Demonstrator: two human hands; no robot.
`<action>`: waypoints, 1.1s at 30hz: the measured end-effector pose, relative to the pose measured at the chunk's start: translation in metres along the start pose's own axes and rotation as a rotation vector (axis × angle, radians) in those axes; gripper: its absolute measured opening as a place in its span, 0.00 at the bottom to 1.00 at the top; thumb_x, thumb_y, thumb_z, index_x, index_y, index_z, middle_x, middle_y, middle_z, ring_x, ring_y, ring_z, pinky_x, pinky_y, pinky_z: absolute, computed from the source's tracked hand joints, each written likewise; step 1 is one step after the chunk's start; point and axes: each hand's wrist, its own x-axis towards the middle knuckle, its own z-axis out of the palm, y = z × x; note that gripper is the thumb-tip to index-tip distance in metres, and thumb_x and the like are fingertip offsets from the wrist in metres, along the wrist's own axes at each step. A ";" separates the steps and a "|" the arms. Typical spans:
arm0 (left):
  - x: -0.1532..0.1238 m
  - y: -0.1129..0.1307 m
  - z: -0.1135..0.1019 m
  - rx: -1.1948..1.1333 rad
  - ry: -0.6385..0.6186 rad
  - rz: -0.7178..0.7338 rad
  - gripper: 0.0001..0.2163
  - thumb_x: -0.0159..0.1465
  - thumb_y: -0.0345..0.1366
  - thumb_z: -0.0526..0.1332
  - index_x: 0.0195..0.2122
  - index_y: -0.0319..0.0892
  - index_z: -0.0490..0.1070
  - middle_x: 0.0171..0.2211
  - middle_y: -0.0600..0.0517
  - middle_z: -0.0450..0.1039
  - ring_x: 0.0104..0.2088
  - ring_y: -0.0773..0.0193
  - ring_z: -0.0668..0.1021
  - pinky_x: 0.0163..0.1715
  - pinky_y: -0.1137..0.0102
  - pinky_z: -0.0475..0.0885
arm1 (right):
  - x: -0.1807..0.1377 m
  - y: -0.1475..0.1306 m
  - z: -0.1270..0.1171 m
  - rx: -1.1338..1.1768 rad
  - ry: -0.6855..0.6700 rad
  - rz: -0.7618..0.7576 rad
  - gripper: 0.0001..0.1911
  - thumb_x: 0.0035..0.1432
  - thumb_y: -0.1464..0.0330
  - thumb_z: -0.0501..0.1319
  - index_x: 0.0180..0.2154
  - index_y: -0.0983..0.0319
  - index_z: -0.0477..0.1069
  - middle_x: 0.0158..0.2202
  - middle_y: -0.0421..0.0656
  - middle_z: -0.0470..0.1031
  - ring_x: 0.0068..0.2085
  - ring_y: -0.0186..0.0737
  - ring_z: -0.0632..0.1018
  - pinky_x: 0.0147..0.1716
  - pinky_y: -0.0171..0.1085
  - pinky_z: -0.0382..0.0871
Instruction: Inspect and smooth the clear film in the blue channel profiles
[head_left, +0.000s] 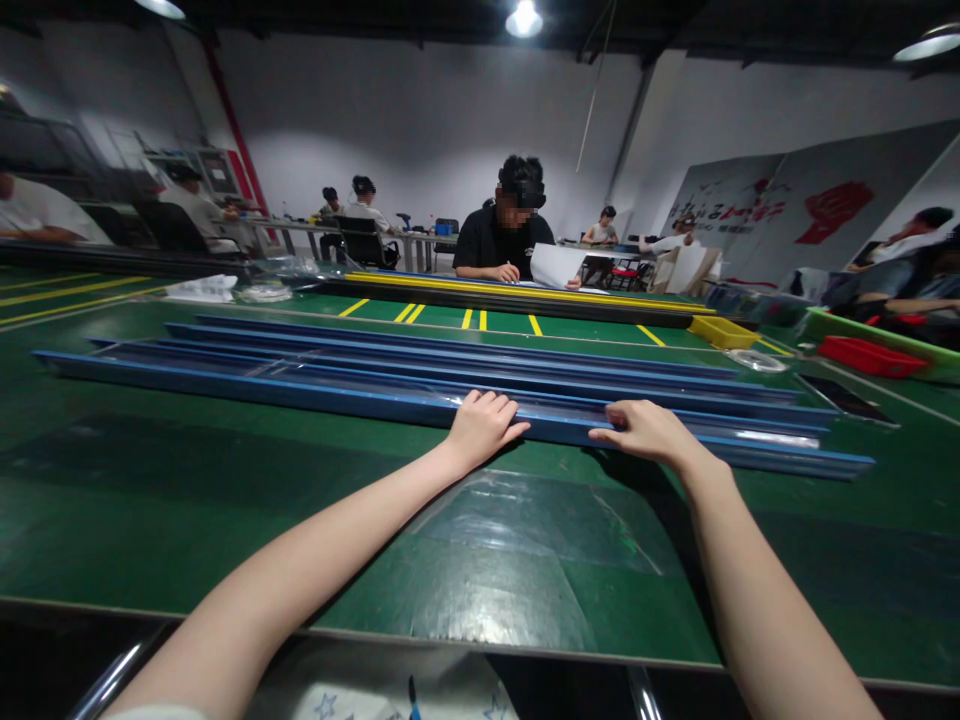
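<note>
Several long blue channel-shaped strips lie side by side across the green table, running left to right. My left hand [484, 430] is closed over the near wall of the front blue strip [360, 402], fingers over its top edge and thumb on the near side. To the right, my right hand [646, 430] grips the same wall, its fingers curled over the edge and its thumb in front. Clear film shows inside the strips. A flat clear plastic sheet [540, 515] lies on the table between my forearms.
Across the green table [300, 540], a person [495, 240] in black holds a white paper [556, 264]. Dark strips with a yellow edge [540, 293] lie before them. At right are a yellow tray [721, 332], a red tray [870, 356] and a phone [846, 398].
</note>
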 end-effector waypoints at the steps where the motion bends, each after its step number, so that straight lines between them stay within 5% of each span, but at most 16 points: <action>1: 0.000 0.000 0.000 0.001 0.001 0.000 0.16 0.62 0.46 0.47 0.32 0.40 0.66 0.29 0.50 0.70 0.33 0.61 0.70 0.31 0.67 0.55 | 0.001 -0.002 0.001 -0.012 -0.003 -0.010 0.21 0.47 0.49 0.50 0.23 0.59 0.65 0.26 0.42 0.73 0.27 0.37 0.71 0.21 0.32 0.51; 8: 0.000 0.000 0.001 0.010 0.007 -0.007 0.15 0.62 0.46 0.48 0.30 0.40 0.66 0.28 0.50 0.71 0.32 0.62 0.70 0.31 0.67 0.56 | 0.003 -0.008 0.006 -0.063 -0.015 -0.082 0.25 0.48 0.46 0.48 0.29 0.59 0.69 0.32 0.45 0.74 0.34 0.42 0.73 0.24 0.34 0.55; 25: 0.004 0.000 0.001 -0.031 -0.065 -0.055 0.16 0.61 0.47 0.50 0.26 0.40 0.66 0.25 0.50 0.73 0.28 0.63 0.73 0.28 0.69 0.58 | 0.003 -0.009 0.008 -0.068 -0.030 -0.088 0.25 0.51 0.47 0.45 0.29 0.58 0.70 0.30 0.45 0.74 0.33 0.42 0.73 0.23 0.33 0.55; 33: 0.001 0.001 0.002 0.008 -0.024 -0.039 0.15 0.61 0.47 0.49 0.31 0.40 0.65 0.26 0.50 0.73 0.29 0.63 0.73 0.28 0.68 0.57 | 0.006 -0.026 0.007 0.169 0.116 -0.183 0.21 0.50 0.50 0.50 0.33 0.59 0.66 0.32 0.42 0.71 0.32 0.36 0.71 0.26 0.31 0.57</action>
